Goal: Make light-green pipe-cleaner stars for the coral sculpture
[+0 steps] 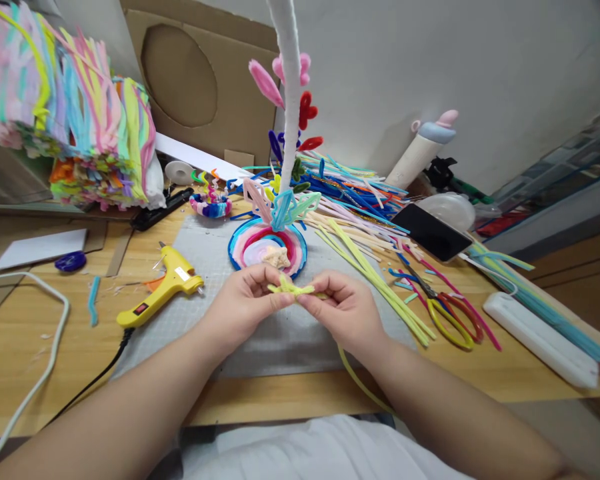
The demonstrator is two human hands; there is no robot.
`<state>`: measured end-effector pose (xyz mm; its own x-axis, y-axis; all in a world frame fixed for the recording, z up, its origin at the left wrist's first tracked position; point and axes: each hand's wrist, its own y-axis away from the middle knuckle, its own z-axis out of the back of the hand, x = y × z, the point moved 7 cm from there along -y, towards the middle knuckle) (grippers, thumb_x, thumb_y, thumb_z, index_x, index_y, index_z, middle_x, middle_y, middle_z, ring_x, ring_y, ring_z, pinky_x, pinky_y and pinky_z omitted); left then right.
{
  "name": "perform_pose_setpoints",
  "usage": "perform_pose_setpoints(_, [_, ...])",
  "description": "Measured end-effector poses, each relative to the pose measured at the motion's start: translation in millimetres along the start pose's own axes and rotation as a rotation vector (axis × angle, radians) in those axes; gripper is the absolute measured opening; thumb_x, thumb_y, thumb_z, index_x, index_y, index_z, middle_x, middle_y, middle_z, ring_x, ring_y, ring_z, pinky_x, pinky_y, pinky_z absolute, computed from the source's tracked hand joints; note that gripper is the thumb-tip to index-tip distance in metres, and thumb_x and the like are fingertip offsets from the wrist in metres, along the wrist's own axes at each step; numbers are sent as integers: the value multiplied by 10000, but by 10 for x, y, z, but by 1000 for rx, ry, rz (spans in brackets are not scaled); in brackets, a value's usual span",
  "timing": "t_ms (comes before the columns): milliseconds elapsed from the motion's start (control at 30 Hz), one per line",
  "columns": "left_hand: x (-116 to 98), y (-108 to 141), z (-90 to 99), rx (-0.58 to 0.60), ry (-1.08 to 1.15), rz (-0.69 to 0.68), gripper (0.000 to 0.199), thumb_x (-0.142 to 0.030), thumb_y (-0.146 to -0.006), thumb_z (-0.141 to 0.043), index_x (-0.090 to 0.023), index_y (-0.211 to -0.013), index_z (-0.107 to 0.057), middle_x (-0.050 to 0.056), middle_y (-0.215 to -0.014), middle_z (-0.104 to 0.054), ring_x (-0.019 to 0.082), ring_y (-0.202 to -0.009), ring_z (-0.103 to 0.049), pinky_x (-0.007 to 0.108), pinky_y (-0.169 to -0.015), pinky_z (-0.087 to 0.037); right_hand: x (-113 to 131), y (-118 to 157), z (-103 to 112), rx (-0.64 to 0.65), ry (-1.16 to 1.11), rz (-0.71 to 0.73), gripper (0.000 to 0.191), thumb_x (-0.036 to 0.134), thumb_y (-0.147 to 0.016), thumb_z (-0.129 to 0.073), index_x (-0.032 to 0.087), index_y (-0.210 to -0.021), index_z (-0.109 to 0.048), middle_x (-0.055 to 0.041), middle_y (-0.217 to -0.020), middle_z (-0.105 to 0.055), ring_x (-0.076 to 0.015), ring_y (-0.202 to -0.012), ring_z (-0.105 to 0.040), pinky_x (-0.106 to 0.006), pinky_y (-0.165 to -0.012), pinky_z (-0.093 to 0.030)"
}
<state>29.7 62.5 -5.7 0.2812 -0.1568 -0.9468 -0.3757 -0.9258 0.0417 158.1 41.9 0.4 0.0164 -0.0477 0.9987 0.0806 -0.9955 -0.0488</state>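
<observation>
Both hands meet over the grey mat, their fingers pinching a pale yellow pipe cleaner (291, 287) bent into a small pointed shape. My left hand (243, 303) is closed on its left side, and my right hand (349, 312) is closed on its right side. A long yellow tail (356, 379) hangs below my right hand toward the table edge. Just beyond the fingers is a round, coloured pipe-cleaner base (235, 247) with a small beige piece (276, 257) on it. Above it, a white wrapped stem (291, 100) rises, with pink, red and blue loops around it.
A yellow glue gun (163, 287) lies left. To the right are loose yellow pipe cleaners (375, 280), scissors (450, 320), a phone (433, 232) and a white power strip (540, 340). Bundled pipe cleaners (80, 113), cardboard (245, 40) and a tilted bottle (420, 153) stand behind.
</observation>
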Motion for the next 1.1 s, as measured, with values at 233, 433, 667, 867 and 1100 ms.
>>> perform_pose_setpoints(233, [-86,-15,20,-45,-221,-185,189,-165,-640,-750,-172,-642,-561,-8,-720,-601,150,-763,-554,290,-756,-417,-56,-21,37,-65,-42,-71,241,354,-642,-747,168,-684,-600,16,-610,-594,-77,-512,-451,-201,-469,-350])
perform_pose_setpoints(433, [-13,-17,24,-40,-230,-49,147,-268,-718,-690,-154,-768,-611,2,-737,-610,131,-711,-543,259,-686,-404,-89,-36,35,-57,10,-65,252,371,-663,-733,159,-724,-611,17,-625,-585,-68,-499,-422,-193,-453,-321])
perform_pose_setpoints(667, [31,-16,58,-55,-346,-34,174,-305,-741,-641,-150,-691,-581,-3,-669,-573,132,-662,-511,259,-653,-389,-141,-21,-26,-27,59,-110,285,408,-675,-716,156,-727,-593,39,-565,-521,-54,-454,-355,-188,-417,-266])
perform_pose_setpoints(867, [-37,-13,21,2,-574,-22,157,-299,-744,-620,-161,-820,-610,17,-813,-628,159,-734,-547,266,-671,-399,-177,-80,-7,33,117,-130,256,384,-689,-697,152,-752,-609,6,-662,-600,-74,-513,-439,-197,-466,-329])
perform_pose_setpoints(1100, [-93,8,50,-27,-770,-15,150,-304,-727,-642,-172,-788,-680,14,-758,-678,158,-672,-554,255,-613,-392,-166,-114,-24,158,219,-70,169,318,-770,-601,157,-814,-629,-4,-706,-615,-105,-587,-497,-227,-543,-374])
